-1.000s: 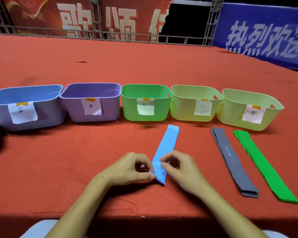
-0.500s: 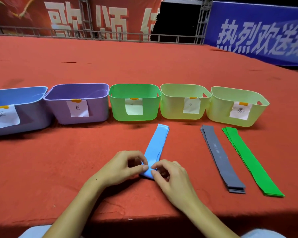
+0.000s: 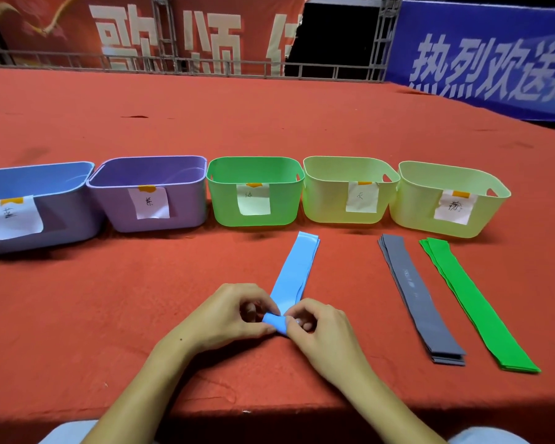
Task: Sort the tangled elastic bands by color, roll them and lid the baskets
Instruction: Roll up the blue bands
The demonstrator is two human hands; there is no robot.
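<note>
Both hands meet at the near end of a stack of blue bands (image 3: 297, 267) lying on the red cloth (image 3: 109, 299). That near end is curled into a small roll between the fingers. The left hand (image 3: 228, 315) pinches the roll from its side, with the thumb below and the fingers curled over the top. The right hand (image 3: 318, 328) pinches the other side in the same way. The rest of the blue bands stretch flat away from the person, and their far end stops just short of the green basket (image 3: 253, 216).

To the right, well apart from the hands, a stack of grey bands (image 3: 420, 299) lies flat. A stack of green bands (image 3: 474, 306) lies just beside it, further right; the two stacks do not touch.

Five open baskets stand in a row behind the bands. From left to right they are a blue basket (image 3: 61, 219), a purple basket (image 3: 186, 203), the green basket and two pale yellow-green baskets (image 3: 327, 203) (image 3: 414, 216). Each one carries a paper label with handwriting, which is too small to read with any confidence. Neighbouring baskets stand close together, some of them seemingly touching at the rims.

Red and blue banners with large white characters (image 3: 494, 65) hang behind a metal rail (image 3: 205, 62) at the back.
</note>
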